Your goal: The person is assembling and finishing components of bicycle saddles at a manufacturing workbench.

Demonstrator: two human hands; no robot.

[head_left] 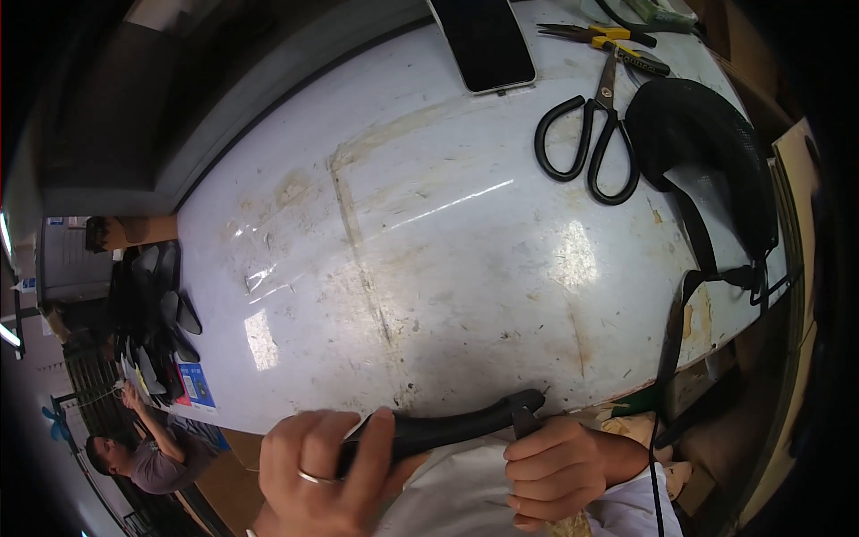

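Note:
At the table's near edge my left hand [327, 465], a ring on one finger, is closed round one end of a black shoe [447, 430]. The shoe lies sideways, its narrow end pointing right. My right hand [555, 470] is a fist around a flat, dark-bladed tool [524, 419] whose tip meets the shoe's narrow end. What looks like its tan handle end [574, 525] shows below the fist. The tool's exact kind is hard to tell, and my left fingers hide part of the shoe.
Scissors with black loop handles [597, 148], yellow-black pliers [601, 36] and a black mesh bag with straps [707, 134] lie at the far right. A phone [486, 45] rests at the back. Black shoes [157, 304] are piled left, near another person [157, 456].

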